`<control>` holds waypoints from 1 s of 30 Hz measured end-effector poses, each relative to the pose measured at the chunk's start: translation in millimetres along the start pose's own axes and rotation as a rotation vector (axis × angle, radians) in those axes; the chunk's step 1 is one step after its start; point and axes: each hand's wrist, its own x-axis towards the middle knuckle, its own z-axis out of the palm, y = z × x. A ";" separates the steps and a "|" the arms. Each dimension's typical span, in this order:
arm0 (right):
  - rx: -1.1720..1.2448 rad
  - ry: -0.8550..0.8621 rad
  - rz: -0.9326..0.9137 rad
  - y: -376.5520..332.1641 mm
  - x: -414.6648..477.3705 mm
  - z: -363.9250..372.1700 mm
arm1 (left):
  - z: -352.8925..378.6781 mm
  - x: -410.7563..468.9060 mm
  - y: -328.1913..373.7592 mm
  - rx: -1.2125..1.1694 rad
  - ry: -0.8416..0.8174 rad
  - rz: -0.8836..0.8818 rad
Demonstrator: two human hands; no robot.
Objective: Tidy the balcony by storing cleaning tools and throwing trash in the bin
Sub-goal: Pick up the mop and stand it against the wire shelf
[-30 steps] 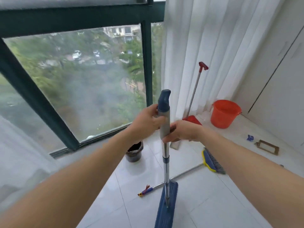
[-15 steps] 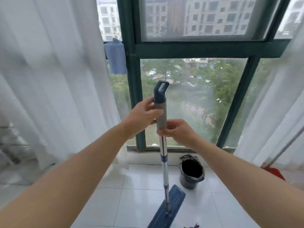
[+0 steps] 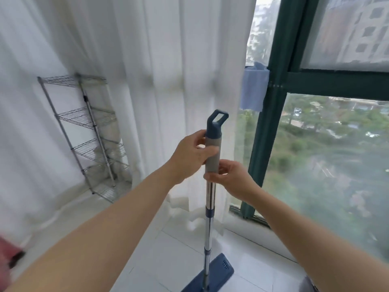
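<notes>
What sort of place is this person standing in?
Probably an enclosed high-rise balcony: a dark green window frame overlooks treetops and apartment blocks, and a silver wire shelf rack stands on the white tiled floor.

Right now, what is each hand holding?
Left hand: grips the mop handle near its top.
Right hand: pinches the mop handle just below.

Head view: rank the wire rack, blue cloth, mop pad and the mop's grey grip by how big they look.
1. wire rack
2. blue cloth and mop pad: about alike; the pad is cut off at the picture's edge, so unranked
3. grey grip, smallest
</notes>
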 end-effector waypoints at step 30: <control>0.057 -0.494 -0.322 -60.1 332.4 198.8 | -265.5 155.1 -96.4 0.090 0.530 -0.158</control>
